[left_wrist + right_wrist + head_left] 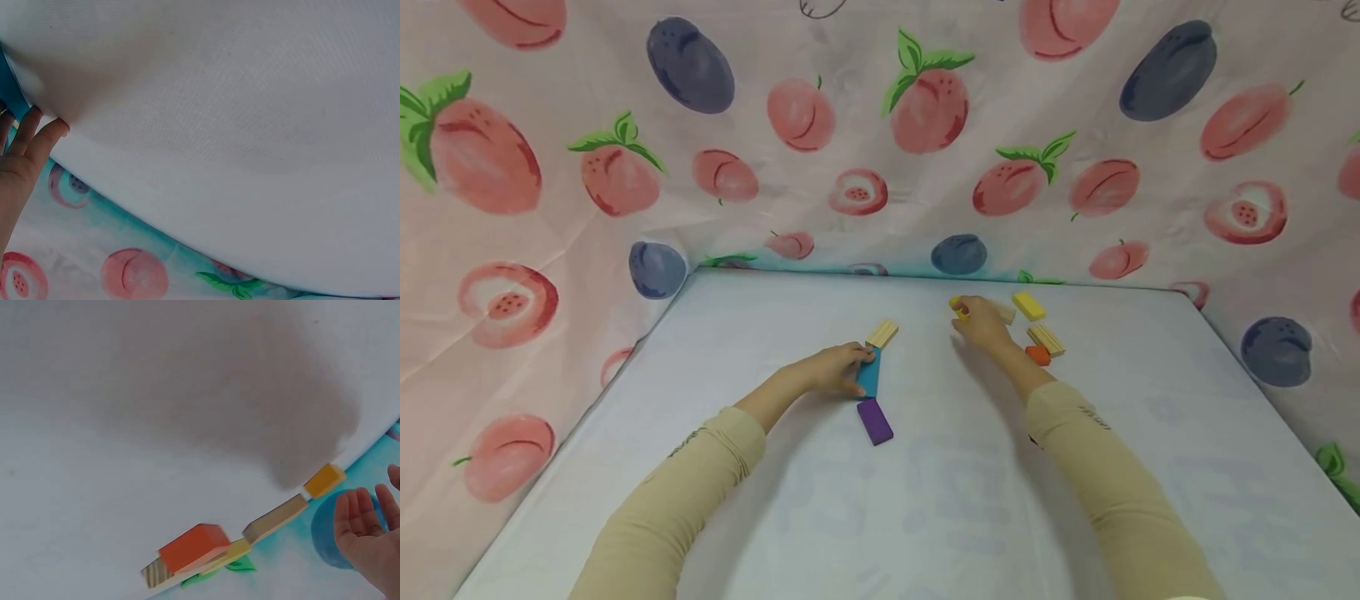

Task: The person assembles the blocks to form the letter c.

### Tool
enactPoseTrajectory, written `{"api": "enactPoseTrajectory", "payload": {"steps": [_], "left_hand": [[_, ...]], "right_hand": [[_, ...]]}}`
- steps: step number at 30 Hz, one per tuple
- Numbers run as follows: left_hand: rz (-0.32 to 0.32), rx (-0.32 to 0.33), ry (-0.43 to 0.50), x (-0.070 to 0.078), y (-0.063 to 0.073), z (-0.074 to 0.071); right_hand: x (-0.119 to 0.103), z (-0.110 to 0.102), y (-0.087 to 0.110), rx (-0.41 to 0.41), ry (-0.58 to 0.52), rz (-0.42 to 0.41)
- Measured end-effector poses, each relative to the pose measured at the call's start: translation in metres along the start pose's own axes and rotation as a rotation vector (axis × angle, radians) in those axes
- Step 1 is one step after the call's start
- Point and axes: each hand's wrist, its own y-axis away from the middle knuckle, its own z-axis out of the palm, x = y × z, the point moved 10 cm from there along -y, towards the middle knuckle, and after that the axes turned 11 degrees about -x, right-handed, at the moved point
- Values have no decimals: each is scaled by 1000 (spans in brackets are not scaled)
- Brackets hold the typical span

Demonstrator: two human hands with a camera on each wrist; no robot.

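Observation:
In the head view my left hand (838, 368) is at a blue block (870, 375), its thumb by the near end and its fingers by the far end, pinching it lengthwise. Touching or close to the blue block's ends are a striped wooden block (882, 334) and a purple block (875, 422), forming a bent line. My right hand (983, 323) hovers over a small yellow block (958, 306), which it partly hides. From the right wrist, that block (325, 480) shows apart from the loosely bent fingers.
Around my right hand lie a plain wooden block (1003, 312), a brighter yellow block (1028, 305), another striped wooden block (1046, 340) and an orange-red block (1038, 356). The white table (760, 300) ends at a fruit-printed cloth (850, 108) at the back and sides.

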Motion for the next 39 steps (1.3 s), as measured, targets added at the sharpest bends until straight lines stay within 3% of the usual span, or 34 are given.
{"api": "enactPoseTrajectory", "payload": {"steps": [5, 11, 21, 25, 35, 39], "left_hand": [[-1, -5, 4, 0, 0, 0], [-6, -15, 5, -1, -1, 1], [39, -20, 37, -7, -3, 0], [6, -27, 38, -4, -1, -1], [-26, -30, 19, 0, -1, -1], [-35, -37, 33, -2, 0, -1]], "right_hand": [[16, -7, 7, 15, 12, 36], [31, -20, 16, 65, 6, 18], [53, -42, 35, 99, -4, 56], [64, -52, 45, 129, 16, 55], [98, -61, 62, 136, 10, 182], [108, -58, 63, 80, 26, 250]]}}
